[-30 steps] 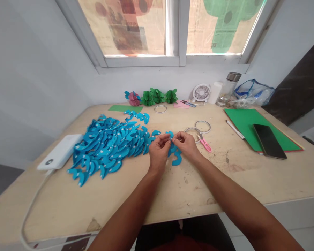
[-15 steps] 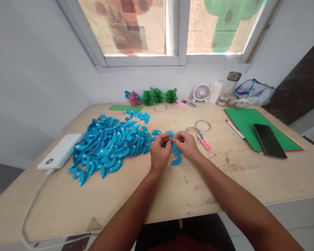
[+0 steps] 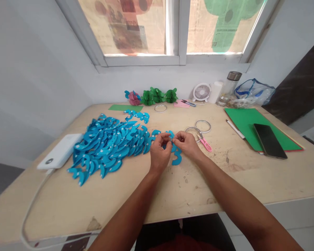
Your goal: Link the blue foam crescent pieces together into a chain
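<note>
My left hand (image 3: 161, 151) and my right hand (image 3: 184, 143) meet over the middle of the table, fingertips pinched close together. What they pinch is too small to make out. Beneath and between them lie curved blue paper pieces (image 3: 177, 158). To the left spreads a large heap of blue paper pieces (image 3: 112, 143) with small white squares on them. Just right of my right hand are pink-handled scissors (image 3: 206, 144) and two rolls of thin tape, one of them (image 3: 202, 126) slightly farther back.
A white power bank (image 3: 60, 151) with a cable sits at the left. Green sheets (image 3: 246, 122), a phone (image 3: 270, 141) and a white pen (image 3: 235, 129) lie right. Paper figures (image 3: 157, 96), a small fan (image 3: 201, 92) and a bottle (image 3: 229, 89) stand at the back.
</note>
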`<state>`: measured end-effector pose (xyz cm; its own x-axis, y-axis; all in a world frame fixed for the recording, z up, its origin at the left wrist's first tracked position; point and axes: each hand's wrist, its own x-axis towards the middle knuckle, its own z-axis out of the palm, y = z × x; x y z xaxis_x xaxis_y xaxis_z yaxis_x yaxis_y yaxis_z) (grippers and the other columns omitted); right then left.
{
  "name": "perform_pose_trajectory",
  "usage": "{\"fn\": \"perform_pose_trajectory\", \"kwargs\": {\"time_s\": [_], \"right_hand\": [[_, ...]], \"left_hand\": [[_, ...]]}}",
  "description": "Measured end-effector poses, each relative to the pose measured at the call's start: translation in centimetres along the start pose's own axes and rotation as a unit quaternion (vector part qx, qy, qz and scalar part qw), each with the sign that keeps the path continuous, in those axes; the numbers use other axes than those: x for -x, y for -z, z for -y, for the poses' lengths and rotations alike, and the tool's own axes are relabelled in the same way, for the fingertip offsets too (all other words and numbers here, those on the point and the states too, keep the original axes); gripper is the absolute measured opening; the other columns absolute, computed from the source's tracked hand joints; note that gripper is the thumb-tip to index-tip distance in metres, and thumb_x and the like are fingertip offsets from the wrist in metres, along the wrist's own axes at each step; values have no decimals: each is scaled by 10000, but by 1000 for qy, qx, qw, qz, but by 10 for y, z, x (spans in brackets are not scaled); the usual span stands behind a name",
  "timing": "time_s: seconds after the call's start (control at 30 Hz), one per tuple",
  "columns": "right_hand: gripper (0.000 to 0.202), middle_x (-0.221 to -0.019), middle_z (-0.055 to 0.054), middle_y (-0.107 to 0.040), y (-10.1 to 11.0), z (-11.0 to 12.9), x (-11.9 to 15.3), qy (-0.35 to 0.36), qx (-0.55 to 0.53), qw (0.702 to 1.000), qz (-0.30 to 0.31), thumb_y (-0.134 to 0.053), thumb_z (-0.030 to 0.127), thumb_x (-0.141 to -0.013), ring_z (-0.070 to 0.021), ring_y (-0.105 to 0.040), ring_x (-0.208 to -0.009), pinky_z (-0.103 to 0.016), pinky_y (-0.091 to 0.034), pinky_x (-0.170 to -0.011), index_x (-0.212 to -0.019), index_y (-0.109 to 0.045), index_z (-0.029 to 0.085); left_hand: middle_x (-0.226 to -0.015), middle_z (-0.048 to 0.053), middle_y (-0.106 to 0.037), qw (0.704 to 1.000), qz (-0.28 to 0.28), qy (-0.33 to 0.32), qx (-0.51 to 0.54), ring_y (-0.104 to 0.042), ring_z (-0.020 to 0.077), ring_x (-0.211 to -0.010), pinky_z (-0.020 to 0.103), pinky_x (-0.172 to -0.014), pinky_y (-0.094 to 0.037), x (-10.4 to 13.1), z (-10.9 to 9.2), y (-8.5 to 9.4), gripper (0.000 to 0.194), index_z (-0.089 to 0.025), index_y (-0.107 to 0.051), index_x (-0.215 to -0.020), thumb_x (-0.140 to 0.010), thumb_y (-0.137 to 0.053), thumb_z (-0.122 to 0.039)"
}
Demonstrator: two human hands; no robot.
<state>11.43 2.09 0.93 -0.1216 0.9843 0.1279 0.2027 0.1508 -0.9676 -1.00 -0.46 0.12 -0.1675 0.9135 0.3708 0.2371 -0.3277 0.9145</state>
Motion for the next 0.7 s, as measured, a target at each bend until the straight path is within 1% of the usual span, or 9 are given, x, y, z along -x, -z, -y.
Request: {"fn": "perform_pose_trajectory", "kwargs": {"time_s": [0.13,0.23,0.47,0.7], "right_hand": [[74,-559,29,-538,2,0,0,4,-3,1000,18,-565,230,-674,-96,-475,-511,-215,-370,-481,-640,-544,168],[69,-574,26,-541,3,0,0,12,16,1000,23,-560,226,-681,-96,-475,-518,-217,-373,-489,-648,-548,166],[78,-593,26,-536,6,4,2,50,104,993,23,-535,220,-718,-95,-460,-545,-215,-351,-507,-663,-550,167],[67,-612,25,-542,12,6,2,77,201,975,51,-536,207,-739,-99,-458,-565,-219,-316,-525,-682,-545,172]], "left_hand": [[-808,31,-646,1000,1,-9,-5,-618,147,-730,291,-720,-491,0,1,0,229,-180,-607,-960,-735,-578,-212],[-801,30,-649,1000,3,-14,-16,-618,149,-729,295,-725,-487,0,2,0,230,-182,-604,-965,-738,-573,-206],[-781,18,-649,999,10,-20,-26,-617,145,-731,282,-721,-476,-1,0,0,213,-186,-593,-950,-741,-552,-186],[-734,1,-626,998,39,-15,-48,-596,128,-679,246,-652,-463,-1,-6,-1,212,-178,-567,-922,-725,-516,-118]]}}
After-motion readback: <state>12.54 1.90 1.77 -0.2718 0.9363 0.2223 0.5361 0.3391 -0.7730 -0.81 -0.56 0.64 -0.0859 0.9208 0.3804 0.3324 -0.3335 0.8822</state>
